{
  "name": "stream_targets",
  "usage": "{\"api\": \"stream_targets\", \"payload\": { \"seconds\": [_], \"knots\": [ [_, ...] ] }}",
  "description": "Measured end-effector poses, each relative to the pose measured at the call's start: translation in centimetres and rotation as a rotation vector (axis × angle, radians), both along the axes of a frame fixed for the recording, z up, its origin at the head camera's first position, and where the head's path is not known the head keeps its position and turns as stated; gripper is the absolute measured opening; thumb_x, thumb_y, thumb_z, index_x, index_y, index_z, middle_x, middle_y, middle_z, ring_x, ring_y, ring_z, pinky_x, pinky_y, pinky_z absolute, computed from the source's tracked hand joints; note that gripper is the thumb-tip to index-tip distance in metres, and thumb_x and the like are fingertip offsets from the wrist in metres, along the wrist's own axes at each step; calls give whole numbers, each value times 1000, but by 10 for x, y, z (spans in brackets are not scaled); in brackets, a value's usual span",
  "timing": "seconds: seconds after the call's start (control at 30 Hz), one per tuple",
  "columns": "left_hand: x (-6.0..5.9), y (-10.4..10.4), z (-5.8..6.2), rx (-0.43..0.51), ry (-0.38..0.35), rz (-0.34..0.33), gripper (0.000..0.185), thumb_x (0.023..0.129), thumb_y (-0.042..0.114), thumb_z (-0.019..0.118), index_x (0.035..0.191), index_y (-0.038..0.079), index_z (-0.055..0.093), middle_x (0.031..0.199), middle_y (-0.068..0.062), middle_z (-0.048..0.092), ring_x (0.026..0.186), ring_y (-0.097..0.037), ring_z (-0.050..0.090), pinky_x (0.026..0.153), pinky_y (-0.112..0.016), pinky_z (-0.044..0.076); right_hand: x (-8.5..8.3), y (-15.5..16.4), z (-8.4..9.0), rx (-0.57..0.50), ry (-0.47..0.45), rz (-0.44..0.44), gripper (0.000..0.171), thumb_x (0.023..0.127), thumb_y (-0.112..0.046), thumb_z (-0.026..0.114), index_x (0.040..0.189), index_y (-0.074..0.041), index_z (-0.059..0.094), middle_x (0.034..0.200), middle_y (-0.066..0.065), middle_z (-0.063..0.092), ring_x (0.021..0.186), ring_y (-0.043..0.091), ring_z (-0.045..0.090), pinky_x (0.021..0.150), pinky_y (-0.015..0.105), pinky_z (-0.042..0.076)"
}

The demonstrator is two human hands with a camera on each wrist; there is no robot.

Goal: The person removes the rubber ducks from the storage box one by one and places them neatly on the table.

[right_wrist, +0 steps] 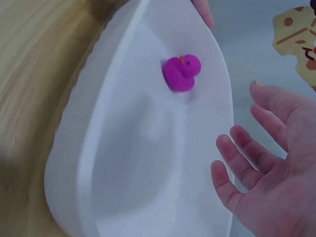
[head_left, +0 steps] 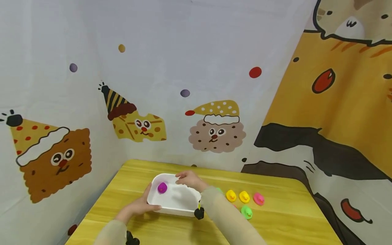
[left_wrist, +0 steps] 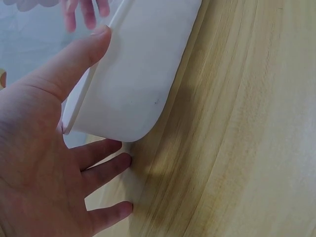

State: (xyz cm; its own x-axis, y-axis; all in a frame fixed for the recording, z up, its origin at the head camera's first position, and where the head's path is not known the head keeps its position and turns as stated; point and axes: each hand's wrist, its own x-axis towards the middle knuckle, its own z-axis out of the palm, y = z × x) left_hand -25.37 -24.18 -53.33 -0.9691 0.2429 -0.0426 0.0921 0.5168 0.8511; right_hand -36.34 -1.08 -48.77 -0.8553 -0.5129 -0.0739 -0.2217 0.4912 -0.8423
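Note:
A white plastic bin (head_left: 176,211) is on the wooden table, with one purple rubber duck (head_left: 162,188) inside near its left end. My left hand (head_left: 139,205) grips that end, the thumb along the near rim and the fingers round the outside. In the left wrist view, the three lower fingers (left_wrist: 109,170) show beneath the bin's corner. Over the far rim hovers my right hand (head_left: 191,180), holding nothing. The right wrist view shows its fingers (right_wrist: 239,158) spread and slightly bent, apart from the duck.
Right of the bin lie two yellow ducks (head_left: 231,195), a pink duck (head_left: 258,199) and a green duck (head_left: 246,212). Another green duck (head_left: 218,190) and a pink one (head_left: 234,206) are partly hidden by my right sleeve. A printed cloth (head_left: 153,102) hangs behind the wooden table (head_left: 291,217).

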Motion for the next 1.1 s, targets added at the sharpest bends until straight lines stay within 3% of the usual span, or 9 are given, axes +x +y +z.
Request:
{"api": "stream_targets", "payload": {
  "seconds": [0.2,0.43,0.6,0.87,1.1],
  "knots": [
    [0,2,2,27,-23,-4,113,70,32,73,138,1,-12,138,-35,3,117,-50,26,95,-60,21,2,-20,-14,-19,65,-33,33,74,-18,70,103,-3,64,97,11,62,86,18,56,72,31,48],
    [0,5,1,41,-29,-10,113,71,35,72,138,2,-12,138,-34,2,117,-48,28,95,-60,20,8,-34,-26,7,69,-40,39,74,-23,70,108,-8,62,107,11,60,98,26,53,77,35,47],
    [-1,5,-1,40,-16,-23,112,72,35,71,138,1,-13,139,-33,2,115,-44,32,96,-56,23,10,-42,-31,-18,95,-7,44,72,-20,72,111,-4,60,110,15,59,102,33,51,78,37,47],
    [-1,3,1,49,-17,-22,111,72,31,72,137,0,-13,139,-34,2,115,-44,32,95,-56,25,8,-55,-39,-11,135,46,52,68,-18,76,113,1,57,112,15,57,104,35,49,86,43,42],
    [-2,-1,-6,62,-22,-10,112,70,32,73,139,4,-11,139,-32,6,114,-42,35,96,-54,25,16,-62,-38,23,95,74,59,68,-17,75,119,0,53,119,16,53,111,35,44,92,46,36]
  ]
}}
